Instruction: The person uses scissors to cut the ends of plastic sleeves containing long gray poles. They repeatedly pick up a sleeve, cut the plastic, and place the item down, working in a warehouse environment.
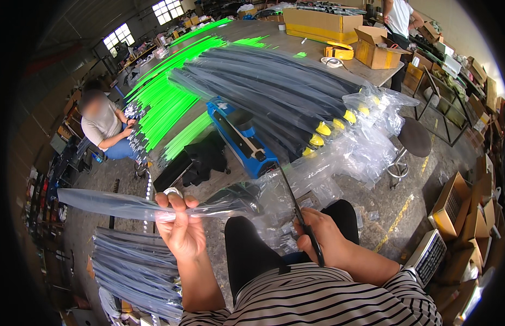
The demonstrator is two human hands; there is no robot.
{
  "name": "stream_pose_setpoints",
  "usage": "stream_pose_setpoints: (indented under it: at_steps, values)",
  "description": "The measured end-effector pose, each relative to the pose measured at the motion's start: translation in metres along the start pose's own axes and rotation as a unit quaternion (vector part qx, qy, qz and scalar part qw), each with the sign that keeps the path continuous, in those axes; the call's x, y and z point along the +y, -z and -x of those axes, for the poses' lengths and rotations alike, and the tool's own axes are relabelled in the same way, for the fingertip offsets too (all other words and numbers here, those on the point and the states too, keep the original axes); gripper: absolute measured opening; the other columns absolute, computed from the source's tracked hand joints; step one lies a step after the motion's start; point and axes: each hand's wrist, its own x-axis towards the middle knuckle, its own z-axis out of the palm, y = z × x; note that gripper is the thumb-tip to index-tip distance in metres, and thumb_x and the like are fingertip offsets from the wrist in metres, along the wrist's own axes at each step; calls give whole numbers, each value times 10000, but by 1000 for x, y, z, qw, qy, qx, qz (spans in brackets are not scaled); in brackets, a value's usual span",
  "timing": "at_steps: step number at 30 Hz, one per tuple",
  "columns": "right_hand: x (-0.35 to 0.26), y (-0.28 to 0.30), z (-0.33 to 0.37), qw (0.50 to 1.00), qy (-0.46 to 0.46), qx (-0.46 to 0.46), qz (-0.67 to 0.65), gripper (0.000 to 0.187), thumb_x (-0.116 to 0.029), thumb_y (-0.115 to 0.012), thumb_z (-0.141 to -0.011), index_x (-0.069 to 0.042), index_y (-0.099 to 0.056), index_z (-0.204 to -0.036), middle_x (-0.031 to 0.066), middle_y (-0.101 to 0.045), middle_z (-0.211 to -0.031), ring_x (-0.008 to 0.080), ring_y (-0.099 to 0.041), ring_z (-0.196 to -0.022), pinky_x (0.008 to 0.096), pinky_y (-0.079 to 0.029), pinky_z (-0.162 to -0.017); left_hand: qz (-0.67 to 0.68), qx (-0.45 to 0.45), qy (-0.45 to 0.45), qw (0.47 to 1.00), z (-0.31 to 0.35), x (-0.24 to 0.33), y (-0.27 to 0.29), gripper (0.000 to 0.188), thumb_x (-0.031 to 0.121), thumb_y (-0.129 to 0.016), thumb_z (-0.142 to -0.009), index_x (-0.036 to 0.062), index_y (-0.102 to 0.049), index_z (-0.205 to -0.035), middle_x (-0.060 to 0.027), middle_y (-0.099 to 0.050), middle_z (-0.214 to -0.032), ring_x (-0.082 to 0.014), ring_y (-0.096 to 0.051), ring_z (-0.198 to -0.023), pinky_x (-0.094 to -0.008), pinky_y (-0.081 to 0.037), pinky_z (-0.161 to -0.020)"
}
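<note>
My left hand (182, 228) pinches a long clear plastic sleeve (108, 205), with its fingertips and thumb closed on it. The sleeve stretches level across my lap, and something dark shows inside its right part. In my right hand (323, 233) is a pair of scissors (312, 239) with black handles and a long dark blade. The blade points up and away, beside the sleeve's crumpled right end; I cannot tell whether it touches the plastic. Just beyond stands a blue bag sealer (244, 142) with a black top.
Dark sleeved lengths with yellow ends (323, 128) pile on the table, beside bright green rods (165, 103). Another sleeved stack (133, 266) lies at lower left. Crumpled plastic (361, 155) hangs near a round stool (414, 137). A seated person (103, 122) works at left; cartons (453, 206) line the right.
</note>
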Motion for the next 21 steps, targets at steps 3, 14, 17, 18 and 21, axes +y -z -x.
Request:
stream_pose_setpoints:
  at_steps: [3,14,17,18,21]
  values:
    - [-2,-1,2,1000,-14,18,-15,409,-337,-595,-757,23,-444,-633,177,-458,-639,382,-483,-610,409,-392,-540,5,-1,-2,1000,1,-1,-1,346,-51,-523,-790,51,-344,-1068,-67,-456,-924,-205,-486,-908,-291,-448,-779]
    - [35,-10,21,987,0,-60,-150,607,-608,-397,-786,-3,-446,-776,53,-430,-564,145,-428,-475,265,-313,-446,-74,106,56,990,-3,48,44,185,-40,-524,-794,51,-453,-939,-95,-560,-836,-238,-590,-816,-376,-471,-766]
    - [40,-8,38,977,-41,-178,-113,615,-628,-328,-802,-30,-457,-739,34,-436,-543,116,-384,-397,231,-302,-403,-147,252,108,950,-3,81,97,220,42,-523,-829,-1,-425,-1022,-118,-553,-829,-199,-585,-743,-305,-496,-604]
    - [41,-16,48,981,-94,-156,-60,718,-693,-309,-755,2,-487,-760,25,-420,-473,99,-396,-415,235,-282,-406,-191,310,106,925,1,91,121,166,77,-498,-848,-1,-444,-984,-95,-553,-742,-164,-574,-675,-291,-481,-562]
    - [81,-10,64,904,-280,-285,-152,337,-323,-433,-895,-45,-496,-1074,91,-553,-858,165,-514,-691,250,-424,-568,-518,504,66,688,50,115,224,133,127,-471,-832,0,-491,-800,-97,-557,-660,-216,-570,-597,-326,-453,-515]
